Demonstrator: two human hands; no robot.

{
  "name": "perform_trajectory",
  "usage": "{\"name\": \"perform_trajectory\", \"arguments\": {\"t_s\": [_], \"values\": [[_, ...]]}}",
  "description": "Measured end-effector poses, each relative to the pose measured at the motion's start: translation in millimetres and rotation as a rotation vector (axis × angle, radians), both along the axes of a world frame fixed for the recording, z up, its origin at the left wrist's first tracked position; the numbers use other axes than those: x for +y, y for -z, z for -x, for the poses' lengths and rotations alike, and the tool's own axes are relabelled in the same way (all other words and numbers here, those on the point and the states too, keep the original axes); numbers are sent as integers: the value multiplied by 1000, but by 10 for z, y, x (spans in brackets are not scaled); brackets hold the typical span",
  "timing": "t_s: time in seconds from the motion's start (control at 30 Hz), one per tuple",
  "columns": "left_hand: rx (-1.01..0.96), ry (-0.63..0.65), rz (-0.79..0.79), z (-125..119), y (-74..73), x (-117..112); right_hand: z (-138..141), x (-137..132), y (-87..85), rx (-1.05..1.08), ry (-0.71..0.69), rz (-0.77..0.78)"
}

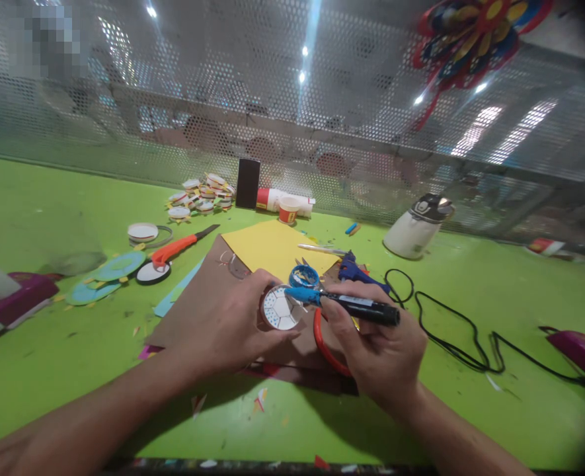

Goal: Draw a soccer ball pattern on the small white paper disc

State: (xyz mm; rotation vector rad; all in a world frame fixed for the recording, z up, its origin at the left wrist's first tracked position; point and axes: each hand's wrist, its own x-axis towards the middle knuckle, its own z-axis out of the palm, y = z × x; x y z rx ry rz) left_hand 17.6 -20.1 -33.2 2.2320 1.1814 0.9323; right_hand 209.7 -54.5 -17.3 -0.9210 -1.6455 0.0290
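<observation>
My left hand [237, 317] grips a small white paper disc [281, 308] by its edge, thumb and fingers curled around it. Dark lines divide its face into several cells, and blue dots fill those on its left side. In my right hand [384, 337] is a black and blue marker [346, 304], its blue end at the disc's upper right edge; I cannot tell whether it touches. Just behind the disc sits a blue ring-shaped roll [304, 277]. Red-handled scissors [328, 347] lie partly hidden under my right hand. Brown paper [193, 311] and yellow paper [267, 244] lie beneath.
A blue glue gun [359, 270] and a black cord [451, 340] lie right. A white jug [414, 228], paper cup [288, 209], upright dark phone [248, 184] and several decorated discs [205, 195] stand behind. An orange-handled cutter [178, 249] lies left on the green table [94, 357].
</observation>
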Motion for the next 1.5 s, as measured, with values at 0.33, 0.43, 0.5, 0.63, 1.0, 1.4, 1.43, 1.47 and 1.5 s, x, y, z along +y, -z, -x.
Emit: {"name": "perform_trajectory", "arguments": {"t_s": [0.33, 0.43, 0.5, 0.63, 1.0, 1.4, 1.43, 1.47, 1.5], "values": [[36, 10, -68, -33, 18, -19, -1, -26, -18, -51, -39, -13], [56, -10, -38, -26, 27, -20, 13, -27, -38, -76, -39, 7], [63, -14, -26, -19, 28, -19, 18, -24, -44, -94, -46, 19], [68, -20, -36, -18, 14, -19, 17, -15, -28, -84, -54, 28], [-7, -26, -35, 3, -20, -1, -44, -22, 2, 52, -2, -152], [-19, -11, -49, -11, -55, 6, -46, -34, -6, 16, -15, -113], [-25, -13, -39, -13, -60, 5, -44, -38, -2, 15, -22, -99], [-29, -13, -29, -14, -65, 4, -43, -42, 2, 13, -32, -81], [-33, -15, -23, -14, -68, 2, -42, -46, 5, 12, -41, -65]]}}
